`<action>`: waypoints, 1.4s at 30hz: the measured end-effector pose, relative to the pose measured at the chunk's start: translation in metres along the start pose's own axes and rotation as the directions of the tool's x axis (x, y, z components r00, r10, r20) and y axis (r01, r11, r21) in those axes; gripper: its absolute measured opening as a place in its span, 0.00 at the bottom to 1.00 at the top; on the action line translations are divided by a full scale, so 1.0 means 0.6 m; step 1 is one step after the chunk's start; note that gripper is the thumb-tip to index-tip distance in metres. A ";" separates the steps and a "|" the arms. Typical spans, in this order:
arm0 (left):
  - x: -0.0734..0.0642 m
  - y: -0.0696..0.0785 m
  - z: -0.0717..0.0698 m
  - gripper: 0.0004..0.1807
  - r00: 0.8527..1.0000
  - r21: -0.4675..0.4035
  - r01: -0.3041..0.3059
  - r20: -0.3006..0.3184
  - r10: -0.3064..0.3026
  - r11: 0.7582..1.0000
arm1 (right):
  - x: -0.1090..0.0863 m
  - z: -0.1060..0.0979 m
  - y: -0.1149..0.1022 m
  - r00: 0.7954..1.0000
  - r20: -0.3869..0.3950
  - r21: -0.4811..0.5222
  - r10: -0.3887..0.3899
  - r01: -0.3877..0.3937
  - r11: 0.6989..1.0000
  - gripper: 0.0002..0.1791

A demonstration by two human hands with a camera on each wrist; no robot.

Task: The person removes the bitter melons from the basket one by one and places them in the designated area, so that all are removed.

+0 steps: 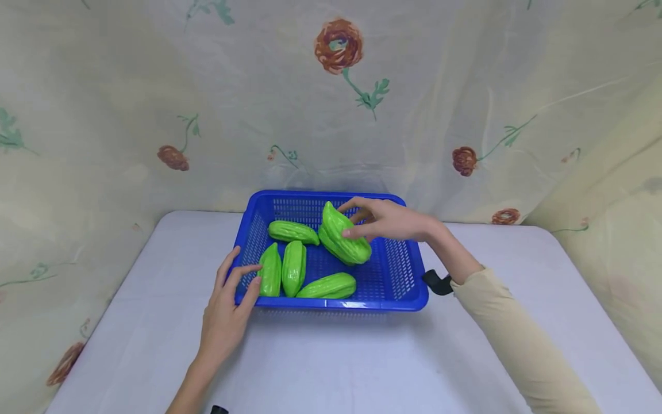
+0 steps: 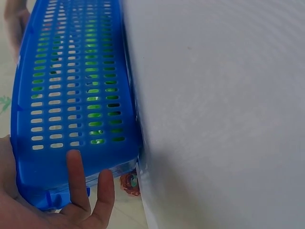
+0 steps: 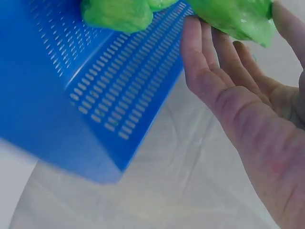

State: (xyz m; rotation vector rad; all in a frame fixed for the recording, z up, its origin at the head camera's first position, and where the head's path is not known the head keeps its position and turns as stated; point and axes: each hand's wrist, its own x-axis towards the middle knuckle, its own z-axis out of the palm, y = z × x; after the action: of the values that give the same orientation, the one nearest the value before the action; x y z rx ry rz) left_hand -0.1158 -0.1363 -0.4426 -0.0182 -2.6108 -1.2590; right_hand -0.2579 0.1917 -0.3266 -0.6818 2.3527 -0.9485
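Observation:
My right hand (image 1: 385,219) pinches a bright green ribbed gourd (image 1: 347,238) between thumb and fingers, over the right half of a blue plastic basket (image 1: 331,305). In the right wrist view, the held gourd (image 3: 233,16) lies across the fingertips, above the basket's slotted wall (image 3: 114,90). My left hand (image 1: 227,313) grips the basket's near left corner, two fingers showing against the outer wall in the left wrist view. Inside the basket lie several more gourds: one at the back (image 1: 293,232), two side by side at the left (image 1: 270,271) and one along the front (image 1: 329,286).
The basket stands on a table with a white cover (image 1: 331,362), near its back edge. Behind and at the sides hangs a pale floral cloth (image 1: 248,103). A black strap piece (image 1: 437,282) shows at the right wrist.

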 end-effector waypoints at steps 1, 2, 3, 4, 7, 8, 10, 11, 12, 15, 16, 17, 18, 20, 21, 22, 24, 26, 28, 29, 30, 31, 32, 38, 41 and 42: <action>0.000 0.000 0.001 0.17 1.000 -0.004 0.001 0.001 -0.001 1.000 | -0.004 -0.004 0.003 1.000 -0.004 0.017 0.008 -0.008 1.000 0.36; 0.000 -0.001 0.001 0.17 1.000 -0.006 0.001 0.001 -0.001 1.000 | -0.007 -0.009 0.007 1.000 -0.009 0.030 0.017 -0.016 0.999 0.36; 0.000 -0.001 0.002 0.17 1.000 -0.006 0.001 0.000 -0.001 1.000 | -0.011 -0.015 0.011 1.000 -0.013 0.040 0.026 -0.026 0.999 0.35; -0.001 -0.002 0.002 0.17 1.000 -0.006 0.001 0.000 -0.001 1.000 | -0.015 -0.021 0.015 0.999 -0.017 0.051 0.035 -0.034 0.998 0.35; -0.001 -0.003 0.002 0.16 1.000 -0.003 -0.001 -0.004 0.001 1.000 | -0.028 -0.039 0.029 0.998 -0.034 0.085 0.052 -0.049 0.995 0.35; -0.001 -0.003 0.002 0.16 1.000 -0.001 -0.002 -0.005 0.002 1.000 | -0.033 -0.046 0.034 0.997 -0.048 0.094 0.061 -0.056 0.994 0.35; 0.000 -0.003 0.002 0.16 1.000 -0.004 -0.003 -0.005 0.003 1.000 | -0.044 -0.058 0.047 0.995 -0.074 0.107 0.071 -0.062 0.992 0.36; 0.000 -0.002 0.002 0.16 1.000 -0.007 -0.003 -0.004 0.003 1.000 | -0.050 -0.063 0.054 0.993 -0.088 0.113 0.072 -0.062 0.992 0.36; 0.001 -0.002 0.002 0.16 1.000 -0.009 -0.004 -0.003 0.004 1.000 | -0.055 -0.068 0.061 0.992 -0.105 0.117 0.075 -0.063 0.991 0.36; 0.001 -0.001 0.001 0.16 1.000 -0.005 -0.008 0.000 0.008 1.000 | -0.069 -0.078 0.083 0.985 -0.150 0.139 0.083 -0.062 0.988 0.36; 0.001 -0.001 0.001 0.16 1.000 -0.003 -0.009 -0.001 0.009 1.000 | -0.073 -0.081 0.091 0.982 -0.166 0.152 0.089 -0.064 0.986 0.36; 0.001 -0.001 0.001 0.17 1.000 -0.001 -0.011 -0.002 0.011 1.000 | -0.076 -0.083 0.099 0.979 -0.181 0.165 0.094 -0.064 0.984 0.36; 0.001 -0.001 0.001 0.17 1.000 0.001 -0.014 -0.004 0.014 1.000 | -0.079 -0.085 0.106 0.975 -0.196 0.179 0.102 -0.066 0.982 0.36; 0.000 -0.001 0.000 0.19 1.000 -0.001 -0.015 -0.006 0.015 1.000 | -0.083 -0.087 0.121 0.969 -0.216 0.212 0.115 -0.069 0.975 0.36; 0.000 -0.001 0.000 0.20 1.000 -0.004 -0.015 -0.008 0.015 1.000 | -0.084 -0.088 0.129 0.966 -0.224 0.228 0.127 -0.074 0.971 0.37; 0.000 -0.001 -0.001 0.20 1.000 -0.006 -0.015 -0.009 0.015 1.000 | -0.085 -0.089 0.137 0.964 -0.229 0.253 0.137 -0.078 0.964 0.37; 0.000 -0.001 -0.001 0.21 1.000 -0.012 -0.015 -0.011 0.015 1.000 | -0.086 -0.091 0.152 0.960 -0.231 0.303 0.156 -0.082 0.950 0.38; 0.000 -0.001 0.000 0.21 1.000 -0.016 -0.016 -0.010 0.016 1.000 | -0.088 -0.093 0.165 0.955 -0.234 0.340 0.182 -0.095 0.935 0.39; 0.000 -0.001 0.001 0.21 1.000 -0.020 -0.017 -0.009 0.016 1.000 | -0.091 -0.094 0.175 0.950 -0.238 0.368 0.204 -0.107 0.924 0.40; 0.000 -0.001 0.001 0.21 1.000 -0.019 -0.016 -0.008 0.016 1.000 | -0.094 -0.094 0.179 0.947 -0.240 0.373 0.215 -0.115 0.921 0.40; 0.000 -0.001 0.001 0.21 1.000 -0.018 -0.015 -0.004 0.015 1.000 | -0.096 -0.094 0.182 0.944 -0.243 0.376 0.223 -0.121 0.919 0.40; 0.000 -0.001 0.001 0.21 1.000 -0.015 -0.013 -0.001 0.013 1.000 | -0.098 -0.093 0.185 0.942 -0.246 0.376 0.230 -0.126 0.918 0.41; 0.000 -0.001 0.000 0.21 1.000 -0.013 -0.011 0.002 0.011 1.000 | -0.100 -0.092 0.188 0.940 -0.247 0.377 0.235 -0.130 0.917 0.41; 0.000 0.000 0.000 0.22 1.000 -0.012 -0.007 0.005 0.007 1.000 | -0.105 -0.084 0.215 0.935 -0.245 0.400 0.257 -0.144 0.905 0.40; 0.000 0.001 0.001 0.22 1.000 -0.014 -0.008 -0.005 0.008 1.000 | -0.104 -0.078 0.230 0.933 -0.233 0.411 0.274 -0.161 0.897 0.41; 0.000 0.002 0.002 0.22 1.000 -0.015 -0.013 -0.006 0.013 1.000 | -0.103 -0.076 0.236 0.931 -0.229 0.416 0.283 -0.169 0.893 0.41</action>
State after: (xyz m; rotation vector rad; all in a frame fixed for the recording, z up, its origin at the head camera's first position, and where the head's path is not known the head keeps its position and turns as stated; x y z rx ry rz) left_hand -0.1158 -0.1348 -0.4423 -0.0340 -2.5918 -1.2729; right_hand -0.2764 0.3404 -0.3851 -0.1083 2.3058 -1.4286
